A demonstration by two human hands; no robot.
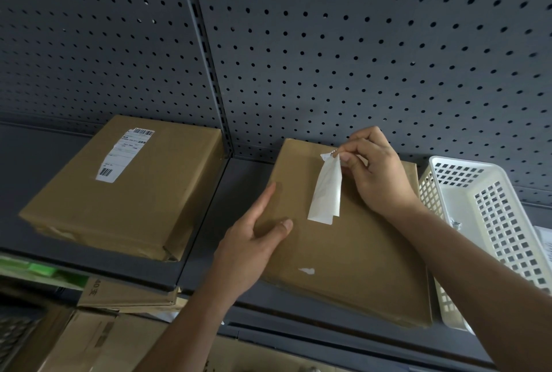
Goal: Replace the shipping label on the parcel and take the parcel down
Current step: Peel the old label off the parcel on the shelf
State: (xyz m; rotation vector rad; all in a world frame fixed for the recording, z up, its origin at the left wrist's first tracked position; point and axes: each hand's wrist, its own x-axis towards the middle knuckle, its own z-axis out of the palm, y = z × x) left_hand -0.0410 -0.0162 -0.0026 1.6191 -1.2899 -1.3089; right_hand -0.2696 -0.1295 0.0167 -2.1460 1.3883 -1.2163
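Brown kraft wrap on both packs in my feed. Far left, a second parcel (122,192) lies flat on the grey shelf (44,147). It has a printed label (125,153) stuck on its top face. I can see barcodes, but the text is too small to read. Dark pegboard (358,58) backs the whole bay. Under the shelf at bottom left are cartons (125,297), one with blurred print on its side.

Centre: my left hand (254,240) rests on the parcel (358,252). The fingers run straight along its left edge and the thumb lies flat on the top face. It grips nothing and just presses down. The parcel lies flat on the same shelf, right of the slotted upright. Its back edge is close to the pegboard and its front edge is out at the shelf lip.

The label (325,192) is lifted off the top face and creased lengthwise, blank white side toward me. I can't tell whether its lower end is attached to the wrap. A white scrap (306,270) sits on the kraft nearer the front.

My right hand (373,171) has its fingers curled, with thumb and forefinger pinching the label's top end above the parcel's back half.

Far right, a white perforated plastic basket (493,222) sits just beside the parcel's right edge. I can't tell if they touch.
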